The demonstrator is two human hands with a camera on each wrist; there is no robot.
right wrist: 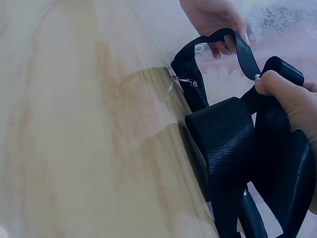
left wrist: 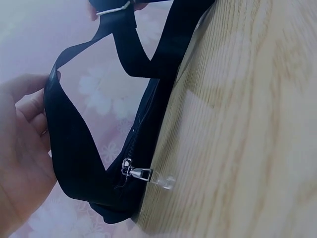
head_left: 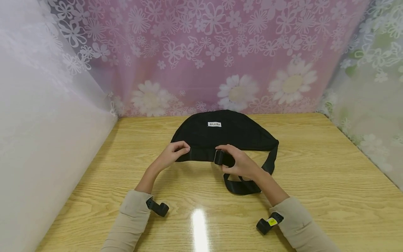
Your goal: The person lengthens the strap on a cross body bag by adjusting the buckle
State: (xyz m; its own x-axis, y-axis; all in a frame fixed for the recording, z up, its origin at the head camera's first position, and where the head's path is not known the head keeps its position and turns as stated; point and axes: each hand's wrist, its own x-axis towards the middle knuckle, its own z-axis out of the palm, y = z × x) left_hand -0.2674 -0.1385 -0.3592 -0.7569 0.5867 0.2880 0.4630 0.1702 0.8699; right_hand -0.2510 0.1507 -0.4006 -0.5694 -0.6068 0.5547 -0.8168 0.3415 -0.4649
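Observation:
A black waist bag with a small white label lies on the table, its lettering upside down. Its black strap runs raised along the near side. My left hand pinches the strap near the bag's left end. With thumb and fingers my right hand grips the strap at a metal slider buckle. Loose strap loops hang below the right hand and rest on the table. In the left wrist view, a silver zipper pull shows at the bag's end.
The bag lies on a wood-grain table. A pink flowered curtain hangs behind it, and pale sheets hang along the sides. Each sleeve cuff carries a black wrist camera. Light glares off the table's near part.

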